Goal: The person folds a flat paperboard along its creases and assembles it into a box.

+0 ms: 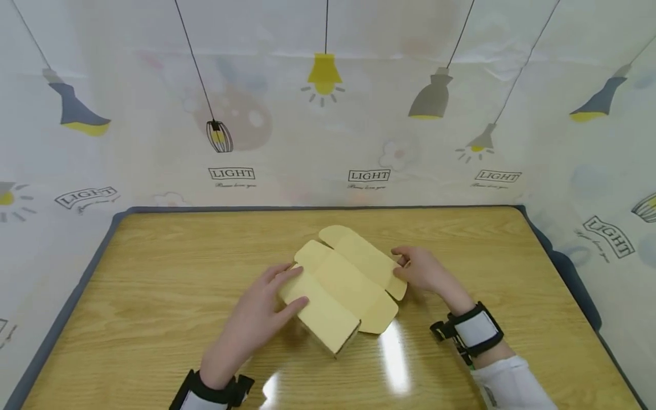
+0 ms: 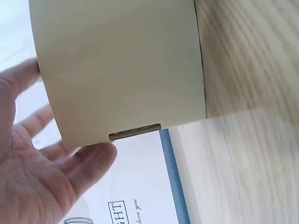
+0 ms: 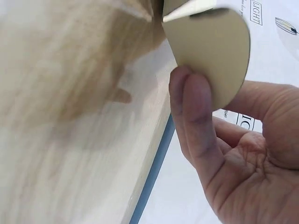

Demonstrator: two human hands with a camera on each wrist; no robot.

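A pale yellow cardboard box (image 1: pixel 328 310) lies near the middle of the table, its lid panel folded out toward the back right with rounded flaps spread. My left hand (image 1: pixel 256 313) grips the box body at its left side, thumb on the top face and fingers over the far edge. A narrow slot (image 2: pixel 134 132) shows along one edge in the left wrist view. On the other side, my right hand (image 1: pixel 422 270) pinches a rounded flap (image 3: pixel 212 53) at the lid's right end between thumb and fingers.
The wood-grain table (image 1: pixel 169 285) has a dark blue-grey border (image 1: pixel 246 209). Behind it and at the sides hangs a pale cloth (image 1: pixel 287 125) printed with lamps. Each wrist wears a black strap (image 1: pixel 476 330) with a small camera.
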